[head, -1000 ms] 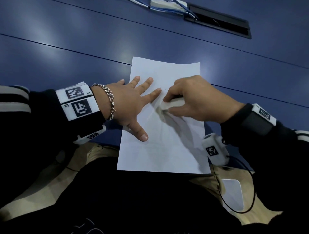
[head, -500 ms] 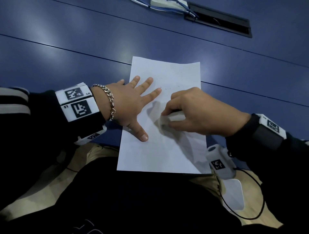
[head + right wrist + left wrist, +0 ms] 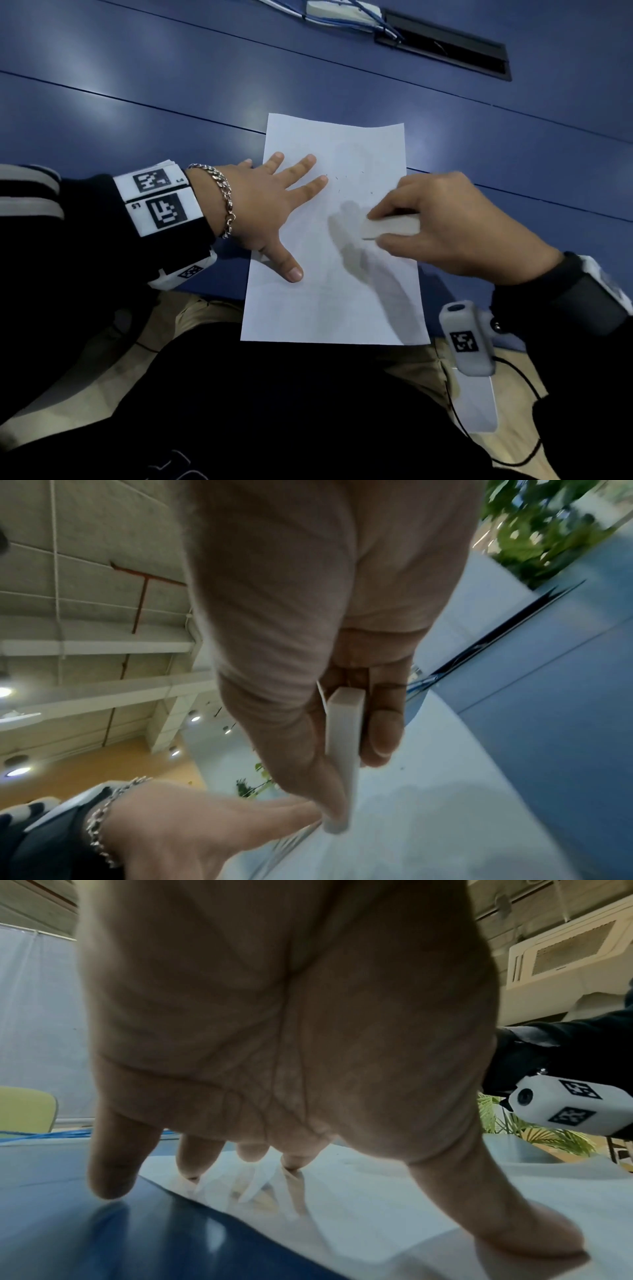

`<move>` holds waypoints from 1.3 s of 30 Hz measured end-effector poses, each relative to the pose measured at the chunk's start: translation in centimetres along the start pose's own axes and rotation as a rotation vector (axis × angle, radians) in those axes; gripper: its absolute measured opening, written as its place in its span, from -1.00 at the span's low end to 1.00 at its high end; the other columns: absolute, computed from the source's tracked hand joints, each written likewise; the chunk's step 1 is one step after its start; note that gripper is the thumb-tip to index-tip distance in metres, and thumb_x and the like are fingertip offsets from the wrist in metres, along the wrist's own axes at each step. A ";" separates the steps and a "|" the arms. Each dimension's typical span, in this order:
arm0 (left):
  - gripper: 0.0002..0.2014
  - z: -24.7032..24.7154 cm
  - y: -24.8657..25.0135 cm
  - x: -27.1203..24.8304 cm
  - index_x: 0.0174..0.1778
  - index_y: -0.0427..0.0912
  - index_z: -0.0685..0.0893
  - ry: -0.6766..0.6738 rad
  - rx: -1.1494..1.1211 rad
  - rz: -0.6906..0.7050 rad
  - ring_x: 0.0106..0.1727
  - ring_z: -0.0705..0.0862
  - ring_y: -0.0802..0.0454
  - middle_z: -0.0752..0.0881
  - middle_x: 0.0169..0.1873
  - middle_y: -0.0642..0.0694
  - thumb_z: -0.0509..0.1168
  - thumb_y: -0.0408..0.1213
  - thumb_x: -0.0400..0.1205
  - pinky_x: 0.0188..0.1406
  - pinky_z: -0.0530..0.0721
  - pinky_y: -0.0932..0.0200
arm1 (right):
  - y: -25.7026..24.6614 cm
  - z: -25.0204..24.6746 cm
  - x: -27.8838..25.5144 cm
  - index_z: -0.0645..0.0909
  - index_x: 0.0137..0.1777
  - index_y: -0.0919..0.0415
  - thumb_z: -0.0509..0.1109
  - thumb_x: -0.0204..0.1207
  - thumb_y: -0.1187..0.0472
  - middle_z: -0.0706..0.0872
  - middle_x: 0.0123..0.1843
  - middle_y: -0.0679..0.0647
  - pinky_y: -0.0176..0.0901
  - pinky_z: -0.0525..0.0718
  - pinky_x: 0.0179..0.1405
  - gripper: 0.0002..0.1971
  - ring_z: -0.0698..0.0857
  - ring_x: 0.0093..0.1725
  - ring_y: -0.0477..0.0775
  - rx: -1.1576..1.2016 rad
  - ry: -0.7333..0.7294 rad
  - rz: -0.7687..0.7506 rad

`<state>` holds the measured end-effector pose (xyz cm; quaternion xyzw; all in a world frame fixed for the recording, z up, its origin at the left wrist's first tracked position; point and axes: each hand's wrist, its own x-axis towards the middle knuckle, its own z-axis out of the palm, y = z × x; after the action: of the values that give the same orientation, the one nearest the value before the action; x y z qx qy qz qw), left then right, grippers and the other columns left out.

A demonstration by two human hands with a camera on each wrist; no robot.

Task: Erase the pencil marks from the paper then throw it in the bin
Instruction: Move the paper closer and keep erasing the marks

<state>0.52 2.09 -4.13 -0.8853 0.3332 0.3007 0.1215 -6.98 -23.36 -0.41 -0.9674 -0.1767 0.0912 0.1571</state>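
Eraser (image 3: 390, 227) shifted right, lengthwise across paper (image 3: 363, 150)

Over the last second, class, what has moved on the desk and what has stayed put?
The right hand, gripping the white eraser throughout, slid toward the person and then out toward the paper's right edge, uncovering faint specks beyond it. The left hand kept its fingers spread flat on the paper, which did not shift on the blue table.
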 end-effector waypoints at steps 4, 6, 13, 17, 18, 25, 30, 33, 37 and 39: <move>0.31 -0.1 -0.2 -0.2 0.75 0.18 -0.52 0.034 0.049 0.022 0.83 -0.29 -0.29 -0.54 0.75 -0.04 0.16 0.69 0.35 0.80 0.01 -0.36 | 0.7 0.7 -1.5 0.82 0.14 -0.10 0.58 0.44 -0.04 0.76 0.02 -0.19 -0.11 0.70 0.02 -0.73 0.72 0.02 -0.09 -0.009 -0.070 0.073; 0.32 0.2 0.1 -0.4 0.76 0.17 -0.52 0.008 0.019 0.032 0.83 -0.33 -0.27 -0.52 0.76 -0.10 0.18 0.69 0.36 0.82 -0.05 -0.30 | 0.9 1.1 -1.6 0.82 0.14 -0.10 0.58 0.45 -0.05 0.75 0.02 -0.21 -0.26 0.64 -0.01 -0.73 0.70 0.00 -0.19 0.004 -0.063 0.078; 0.59 1.0 0.1 -0.3 0.73 0.09 -0.59 0.022 -0.019 -0.008 0.81 -0.38 -0.27 -0.59 0.73 -0.04 0.25 0.80 0.09 0.81 -0.18 -0.30 | 0.0 -0.2 0.3 0.80 0.14 -0.13 0.58 0.45 -0.07 0.72 -0.04 -0.31 -0.52 0.51 -0.01 -0.73 0.66 -0.02 -0.36 -0.014 -0.167 0.039; 0.66 0.7 0.0 -0.1 0.72 0.04 -0.61 0.018 -0.025 -0.031 0.81 -0.39 -0.29 -0.60 0.72 -0.05 0.26 0.83 0.00 0.81 -0.17 -0.32 | -1.1 0.1 3.6 0.80 0.18 -0.11 0.59 0.46 -0.04 0.69 -0.04 -0.24 -0.55 0.46 0.00 -0.72 0.64 -0.05 -0.22 -0.011 -0.080 -0.052; 0.67 0.7 0.0 0.0 0.71 0.05 -0.62 0.016 -0.029 -0.034 0.81 -0.39 -0.30 -0.60 0.72 -0.04 0.26 0.83 -0.01 0.81 -0.16 -0.32 | -1.2 0.4 4.4 0.80 0.18 -0.09 0.59 0.47 -0.04 0.67 -0.04 -0.23 -0.58 0.42 -0.04 -0.71 0.60 -0.07 -0.22 -0.019 -0.059 -0.069; 0.67 0.8 -0.1 -0.1 0.72 0.07 -0.61 0.028 -0.043 -0.039 0.81 -0.37 -0.29 -0.60 0.73 -0.01 0.27 0.83 -0.01 0.78 -0.16 -0.32 | -1.6 1.5 5.3 0.79 0.08 0.00 0.55 0.48 -0.02 0.70 -0.10 -0.11 -0.16 0.64 -0.02 -0.78 0.68 -0.08 -0.05 -0.046 -0.111 -0.193; 0.67 0.7 -0.1 0.0 0.71 0.06 -0.62 0.023 -0.027 -0.033 0.81 -0.38 -0.29 -0.61 0.72 -0.02 0.25 0.84 -0.02 0.80 -0.12 -0.34 | -1.1 0.8 6.4 0.82 0.08 -0.02 0.58 0.47 -0.08 0.71 -0.11 -0.12 -0.10 0.66 -0.01 -0.75 0.70 -0.07 0.00 -0.056 -0.129 -0.202; 0.67 0.7 0.0 -0.2 0.71 0.06 -0.62 0.022 -0.030 -0.035 0.81 -0.37 -0.29 -0.60 0.72 -0.02 0.24 0.84 -0.02 0.80 -0.08 -0.36 | -0.8 1.0 6.4 0.81 0.07 0.01 0.57 0.47 -0.07 0.72 -0.12 -0.11 -0.07 0.69 -0.01 -0.75 0.70 -0.09 -0.01 -0.059 -0.065 -0.175; 0.68 0.8 0.0 -0.2 0.71 0.07 -0.62 0.026 -0.037 -0.043 0.82 -0.36 -0.27 -0.60 0.72 0.00 0.26 0.83 -0.03 0.80 -0.05 -0.37 | -2.2 1.2 5.0 0.82 0.04 -0.07 0.53 0.45 -0.12 0.73 -0.12 -0.15 -0.15 0.65 -0.04 -0.76 0.69 -0.09 -0.05 -0.057 -0.214 -0.232; 0.68 0.8 0.0 -0.1 0.71 0.07 -0.62 0.032 -0.031 -0.041 0.82 -0.36 -0.28 -0.60 0.72 0.00 0.24 0.85 -0.05 0.80 -0.03 -0.38 | -1.7 1.0 5.5 0.82 0.06 -0.09 0.54 0.44 -0.14 0.74 -0.10 -0.15 -0.15 0.66 -0.01 -0.74 0.69 -0.07 -0.08 -0.047 -0.184 -0.195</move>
<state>0.11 2.47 -4.76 -0.8984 0.3124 0.2889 0.1086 -2.67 -19.54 -1.39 -0.9365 -0.2858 0.1595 0.1256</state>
